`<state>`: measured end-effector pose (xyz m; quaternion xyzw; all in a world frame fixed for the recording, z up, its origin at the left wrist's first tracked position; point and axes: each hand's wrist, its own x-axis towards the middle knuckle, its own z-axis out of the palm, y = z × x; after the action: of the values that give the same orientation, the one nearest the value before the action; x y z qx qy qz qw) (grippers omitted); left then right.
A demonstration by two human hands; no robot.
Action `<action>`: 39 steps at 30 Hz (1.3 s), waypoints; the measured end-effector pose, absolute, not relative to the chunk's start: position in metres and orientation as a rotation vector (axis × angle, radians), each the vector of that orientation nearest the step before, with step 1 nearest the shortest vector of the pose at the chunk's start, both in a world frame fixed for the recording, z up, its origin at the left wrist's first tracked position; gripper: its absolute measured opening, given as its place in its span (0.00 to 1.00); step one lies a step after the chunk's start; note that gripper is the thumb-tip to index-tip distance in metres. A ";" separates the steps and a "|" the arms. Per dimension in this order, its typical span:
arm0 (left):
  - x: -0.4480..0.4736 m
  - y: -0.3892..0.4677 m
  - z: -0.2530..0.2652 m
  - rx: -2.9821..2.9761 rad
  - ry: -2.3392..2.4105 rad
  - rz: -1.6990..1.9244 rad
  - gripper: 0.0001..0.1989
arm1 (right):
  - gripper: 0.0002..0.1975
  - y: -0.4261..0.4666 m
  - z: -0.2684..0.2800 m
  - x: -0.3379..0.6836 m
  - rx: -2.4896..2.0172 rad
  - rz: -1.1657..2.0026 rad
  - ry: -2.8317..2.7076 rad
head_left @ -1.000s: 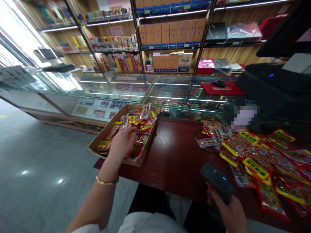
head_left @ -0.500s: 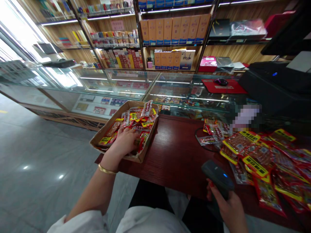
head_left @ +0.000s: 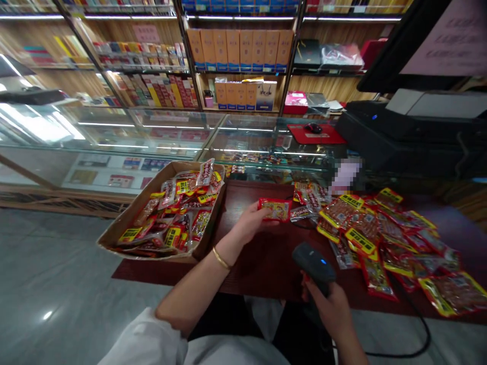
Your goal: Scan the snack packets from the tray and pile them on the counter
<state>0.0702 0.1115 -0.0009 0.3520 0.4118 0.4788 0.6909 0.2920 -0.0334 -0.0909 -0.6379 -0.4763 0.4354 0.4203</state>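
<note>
My left hand grips the left end of a small red snack packet, held above the dark wooden counter. A black barcode scanner is in my right hand, with its handle wrapped by my fingers and its head facing up and to the left. An open cardboard box full of red, yellow and clear snack packets stands to the left of my left hand. Beyond the scanner, on the right, lies a loose pile of snack packets.
A glass display case runs behind the counter. At the right stand a black machine and a monitor; a mouse rests on a red mat. A black cable hangs at the counter's front edge. Shelves of boxes line the back.
My left hand has come out of the cardboard box and moved right, now with a red snack packet in it. The right hand keeps its hold on the scanner. The view has turned right.
</note>
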 end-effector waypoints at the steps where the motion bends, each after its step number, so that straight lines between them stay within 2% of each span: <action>1: 0.078 0.120 -0.015 0.732 0.924 1.046 0.09 | 0.33 -0.033 -0.090 0.291 -1.594 1.085 -1.200; 4: 0.081 0.130 -0.041 0.690 0.912 1.012 0.12 | 0.33 -0.033 -0.087 0.288 -1.598 1.085 -1.194; 8: 0.066 0.125 -0.047 0.775 0.924 0.957 0.16 | 0.30 -0.033 -0.086 0.288 -1.610 1.092 -1.213; 14: 0.054 0.127 -0.036 1.142 1.141 0.979 0.13 | 0.31 -0.035 -0.087 0.289 -1.649 1.046 -1.236; 17: 0.050 0.130 -0.035 1.202 1.173 1.021 0.10 | 0.27 -0.041 -0.081 0.284 -1.728 0.870 -1.375; 21: 0.050 0.129 -0.037 1.125 1.154 1.037 0.11 | 0.19 -0.050 -0.068 0.277 -1.740 0.583 -1.645; 26: 0.054 0.128 -0.037 1.044 1.189 0.942 0.06 | 0.19 -0.054 -0.056 0.281 -1.720 0.359 -1.816; 39: 0.051 0.128 -0.029 1.084 1.202 0.866 0.02 | 0.17 -0.062 -0.042 0.282 -1.699 0.377 -1.936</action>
<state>0.0506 0.1281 -0.0286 0.4690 0.5201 0.3748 0.6075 0.2824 -0.0624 -0.0417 -0.6292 -0.7170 0.1394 0.2657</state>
